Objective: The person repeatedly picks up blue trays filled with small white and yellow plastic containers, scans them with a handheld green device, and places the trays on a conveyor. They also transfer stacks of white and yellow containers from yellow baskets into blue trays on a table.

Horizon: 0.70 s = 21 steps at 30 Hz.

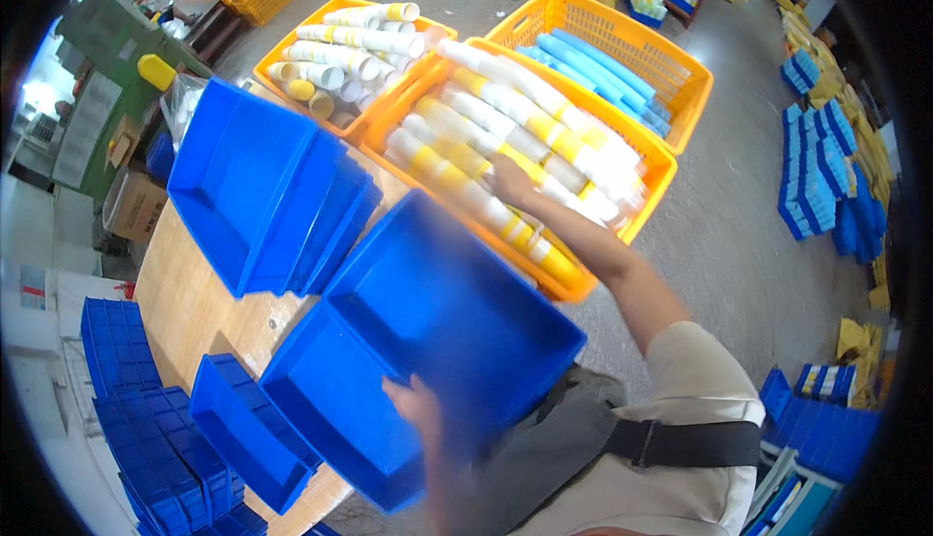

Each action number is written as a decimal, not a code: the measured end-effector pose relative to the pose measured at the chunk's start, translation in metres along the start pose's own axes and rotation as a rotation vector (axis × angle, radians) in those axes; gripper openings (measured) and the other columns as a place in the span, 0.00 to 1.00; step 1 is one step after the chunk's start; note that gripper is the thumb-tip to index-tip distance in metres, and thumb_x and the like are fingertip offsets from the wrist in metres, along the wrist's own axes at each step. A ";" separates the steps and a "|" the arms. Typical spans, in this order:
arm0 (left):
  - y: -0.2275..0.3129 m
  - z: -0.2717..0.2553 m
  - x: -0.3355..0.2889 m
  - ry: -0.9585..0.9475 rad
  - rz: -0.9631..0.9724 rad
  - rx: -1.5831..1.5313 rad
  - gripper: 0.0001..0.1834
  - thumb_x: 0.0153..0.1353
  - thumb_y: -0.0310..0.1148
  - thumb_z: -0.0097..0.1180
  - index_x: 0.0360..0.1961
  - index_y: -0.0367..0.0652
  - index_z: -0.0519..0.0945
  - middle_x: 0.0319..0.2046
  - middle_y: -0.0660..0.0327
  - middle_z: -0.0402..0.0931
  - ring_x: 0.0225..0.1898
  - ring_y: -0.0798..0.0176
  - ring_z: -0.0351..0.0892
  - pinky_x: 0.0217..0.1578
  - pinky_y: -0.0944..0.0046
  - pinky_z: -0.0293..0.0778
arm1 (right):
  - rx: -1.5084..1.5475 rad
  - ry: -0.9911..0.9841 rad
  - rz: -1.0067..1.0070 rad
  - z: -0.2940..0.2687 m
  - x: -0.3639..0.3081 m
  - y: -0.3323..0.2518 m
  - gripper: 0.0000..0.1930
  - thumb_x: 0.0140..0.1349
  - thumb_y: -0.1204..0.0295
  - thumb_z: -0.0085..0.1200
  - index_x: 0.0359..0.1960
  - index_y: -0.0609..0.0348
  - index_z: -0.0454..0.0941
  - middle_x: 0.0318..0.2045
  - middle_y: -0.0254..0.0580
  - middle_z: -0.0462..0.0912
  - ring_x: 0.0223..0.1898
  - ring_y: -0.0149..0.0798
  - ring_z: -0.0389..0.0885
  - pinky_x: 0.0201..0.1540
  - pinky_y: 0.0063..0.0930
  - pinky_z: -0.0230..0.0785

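My left hand (413,408) is closed on the rim between two blue plastic bins (476,288) held in front of me, a larger one and a shallower-looking one (335,395). Both are bare inside. My right hand (512,183) reaches into an orange crate (663,172) full of white and yellow tubes (505,128). Its fingers curl down round one tube (465,155) near the crate's near side; their tips are blurred and partly hidden.
A nested stack of blue bins (253,181) stands on the wooden table (194,278) at left. Behind are a second crate of tubes (335,60) and an orange crate (603,16) with light blue rolls (603,69). More blue bins (160,429) are at lower left.
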<state>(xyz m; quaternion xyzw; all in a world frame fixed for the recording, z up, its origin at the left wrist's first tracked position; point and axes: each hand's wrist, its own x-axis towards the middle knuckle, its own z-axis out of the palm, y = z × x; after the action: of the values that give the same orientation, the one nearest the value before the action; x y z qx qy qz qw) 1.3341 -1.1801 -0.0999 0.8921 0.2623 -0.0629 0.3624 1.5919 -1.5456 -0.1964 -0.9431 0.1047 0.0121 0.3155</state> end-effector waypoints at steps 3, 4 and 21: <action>0.008 0.011 -0.004 0.081 -0.175 -0.008 0.30 0.64 0.32 0.56 0.60 0.24 0.62 0.57 0.32 0.66 0.58 0.31 0.67 0.56 0.47 0.66 | -0.130 0.166 -0.092 0.056 0.102 0.007 0.29 0.61 0.62 0.56 0.61 0.64 0.66 0.52 0.59 0.76 0.53 0.57 0.74 0.56 0.46 0.67; 0.014 0.012 -0.004 0.120 -0.130 0.173 0.30 0.64 0.32 0.56 0.61 0.25 0.61 0.58 0.32 0.65 0.59 0.31 0.66 0.57 0.46 0.65 | -0.199 0.295 -0.161 0.070 0.126 0.008 0.29 0.60 0.62 0.56 0.60 0.68 0.66 0.49 0.59 0.78 0.50 0.58 0.75 0.55 0.48 0.67; 0.174 0.118 0.080 0.175 0.143 -0.867 0.37 0.52 0.19 0.67 0.62 0.38 0.62 0.59 0.49 0.68 0.59 0.55 0.70 0.57 0.56 0.73 | -0.028 0.139 -0.225 -0.075 0.203 0.001 0.31 0.59 0.59 0.58 0.63 0.59 0.68 0.61 0.58 0.70 0.62 0.57 0.68 0.61 0.48 0.62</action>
<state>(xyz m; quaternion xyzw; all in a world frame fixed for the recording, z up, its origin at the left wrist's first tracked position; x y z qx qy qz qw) 1.5006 -1.3310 -0.1038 0.6759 0.2317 0.1538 0.6825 1.7869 -1.6293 -0.1551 -0.9517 0.0198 -0.0871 0.2938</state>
